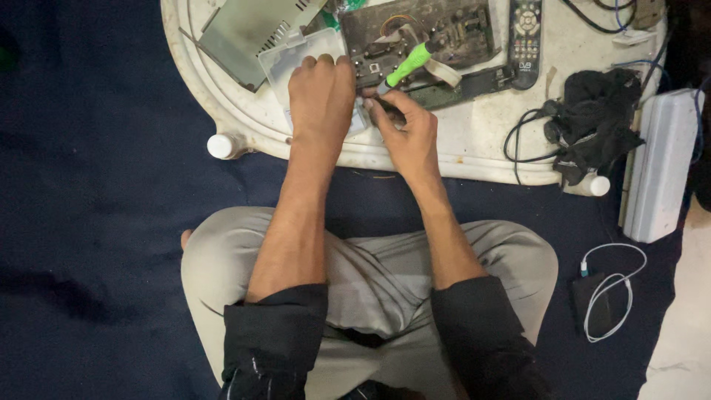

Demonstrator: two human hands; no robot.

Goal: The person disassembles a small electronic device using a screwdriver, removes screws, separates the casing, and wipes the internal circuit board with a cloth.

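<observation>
Screwdriver [406, 65] tip hidden behind right hand [409, 133]

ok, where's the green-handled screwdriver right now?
In the head view, the green-handled screwdriver is in the right hand, upper centre, over the dark circuit board, beside the left hand.

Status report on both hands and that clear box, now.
Left hand flat on clear plastic box. Right hand grips green-handled screwdriver, tip hidden. Circuit board and remote close behind.

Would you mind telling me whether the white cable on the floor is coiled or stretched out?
Coiled: the white cable lies in loose loops on the dark floor covering, beside a small dark block.
</observation>
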